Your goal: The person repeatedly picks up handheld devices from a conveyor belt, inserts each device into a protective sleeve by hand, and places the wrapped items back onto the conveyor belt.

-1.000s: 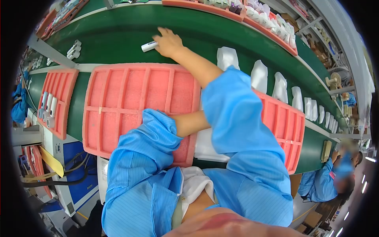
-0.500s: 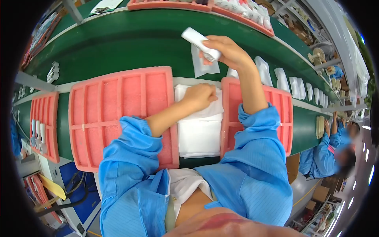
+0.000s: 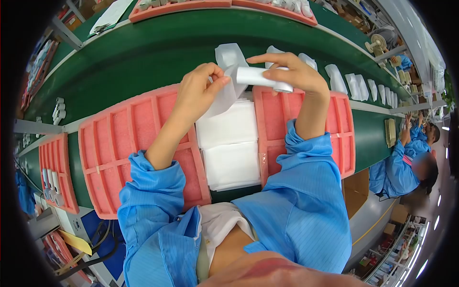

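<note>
My left hand pinches the edge of a thin, translucent white bag, which hangs below the fingers. My right hand is closed around a smooth white cylindrical device, its index finger stretched out above it. The device lies roughly level, its left end at the bag's opening; whether it is inside cannot be made out. Under the hands are two piles of flat white bags, between a left pink foam tray and a right pink foam tray. Another white bag is just behind the hands on the green surface.
A row of white wrapped items runs along the green bench to the right. Filled pink trays line the far shelf. A smaller pink tray holds white cylinders at left. Co-workers in blue sit at right.
My left hand has risen from the pile, lifting a bag with it. My right hand has brought the white device down and right, turning it nearly level beside the bag.
</note>
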`<action>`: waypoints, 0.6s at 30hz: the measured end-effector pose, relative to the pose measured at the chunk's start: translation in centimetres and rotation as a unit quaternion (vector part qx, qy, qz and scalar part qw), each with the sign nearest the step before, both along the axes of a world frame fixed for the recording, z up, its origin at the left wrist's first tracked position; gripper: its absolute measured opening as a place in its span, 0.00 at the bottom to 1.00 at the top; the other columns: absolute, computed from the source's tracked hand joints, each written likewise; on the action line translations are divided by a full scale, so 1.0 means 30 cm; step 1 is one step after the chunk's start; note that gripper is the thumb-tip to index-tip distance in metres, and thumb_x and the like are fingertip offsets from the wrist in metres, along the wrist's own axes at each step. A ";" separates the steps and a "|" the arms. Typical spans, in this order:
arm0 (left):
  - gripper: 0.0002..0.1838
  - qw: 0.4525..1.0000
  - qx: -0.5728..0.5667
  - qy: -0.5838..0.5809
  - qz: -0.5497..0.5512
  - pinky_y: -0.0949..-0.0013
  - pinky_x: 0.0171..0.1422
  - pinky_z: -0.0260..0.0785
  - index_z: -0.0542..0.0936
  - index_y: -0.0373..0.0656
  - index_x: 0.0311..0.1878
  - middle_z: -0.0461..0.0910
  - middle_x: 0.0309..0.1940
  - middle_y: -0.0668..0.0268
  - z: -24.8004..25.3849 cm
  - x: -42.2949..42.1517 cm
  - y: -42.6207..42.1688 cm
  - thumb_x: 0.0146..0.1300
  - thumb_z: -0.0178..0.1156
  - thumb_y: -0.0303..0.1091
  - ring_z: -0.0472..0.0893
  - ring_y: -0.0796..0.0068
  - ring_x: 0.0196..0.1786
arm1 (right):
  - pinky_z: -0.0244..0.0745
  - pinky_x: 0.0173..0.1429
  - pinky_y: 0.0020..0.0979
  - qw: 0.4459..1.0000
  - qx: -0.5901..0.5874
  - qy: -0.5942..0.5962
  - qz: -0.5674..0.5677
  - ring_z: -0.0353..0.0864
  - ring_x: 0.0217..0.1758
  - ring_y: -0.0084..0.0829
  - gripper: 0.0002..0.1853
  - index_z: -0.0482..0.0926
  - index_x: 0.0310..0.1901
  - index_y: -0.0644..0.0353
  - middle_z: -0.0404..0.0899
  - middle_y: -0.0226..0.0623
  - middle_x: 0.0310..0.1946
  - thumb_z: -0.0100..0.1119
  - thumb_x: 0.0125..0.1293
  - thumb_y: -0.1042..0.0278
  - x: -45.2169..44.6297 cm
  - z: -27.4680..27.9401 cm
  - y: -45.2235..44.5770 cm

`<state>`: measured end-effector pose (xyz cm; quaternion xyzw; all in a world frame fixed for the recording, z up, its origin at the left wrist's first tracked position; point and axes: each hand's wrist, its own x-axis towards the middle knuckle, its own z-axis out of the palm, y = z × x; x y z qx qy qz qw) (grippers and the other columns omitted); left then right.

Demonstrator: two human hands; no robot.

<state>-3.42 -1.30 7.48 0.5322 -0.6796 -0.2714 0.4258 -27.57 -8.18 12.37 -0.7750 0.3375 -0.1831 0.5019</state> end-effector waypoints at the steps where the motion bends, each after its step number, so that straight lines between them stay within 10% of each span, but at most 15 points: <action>1: 0.10 1.000 -0.013 -0.004 0.010 0.68 0.30 0.66 0.78 0.37 0.33 0.77 0.29 0.61 0.006 -0.001 0.001 0.59 0.65 0.34 0.75 0.70 0.24 | 0.74 0.30 0.24 0.999 -0.032 0.021 0.011 0.80 0.27 0.24 0.23 0.77 0.59 0.60 0.82 0.43 0.32 0.57 0.62 0.64 0.011 -0.001 0.004; 9: 0.13 0.991 -0.120 -0.048 -0.023 0.62 0.34 0.70 0.77 0.41 0.39 0.76 0.36 0.64 0.006 -0.048 0.034 0.55 0.69 0.34 0.79 0.62 0.32 | 0.71 0.38 0.43 0.983 -0.123 0.108 -0.078 0.77 0.31 0.53 0.15 0.78 0.35 0.70 0.79 0.56 0.29 0.55 0.56 0.64 0.180 -0.115 0.011; 10: 0.14 0.988 -0.130 -0.083 -0.015 0.61 0.34 0.71 0.77 0.42 0.40 0.76 0.37 0.64 0.021 -0.047 0.039 0.54 0.70 0.34 0.80 0.60 0.34 | 0.65 0.23 0.33 0.984 -0.136 0.088 -0.081 0.72 0.20 0.30 0.11 0.76 0.34 0.70 0.75 0.40 0.21 0.49 0.58 0.69 0.175 -0.122 0.005; 18: 0.32 0.976 -0.100 -0.191 0.028 0.68 0.39 0.74 0.71 0.42 0.56 0.77 0.45 0.62 0.012 -0.047 0.031 0.47 0.75 0.33 0.82 0.66 0.42 | 0.62 0.22 0.25 0.989 0.037 -0.101 -0.102 0.66 0.17 0.20 0.18 0.74 0.39 0.60 0.72 0.31 0.19 0.41 0.72 0.53 0.174 -0.050 0.051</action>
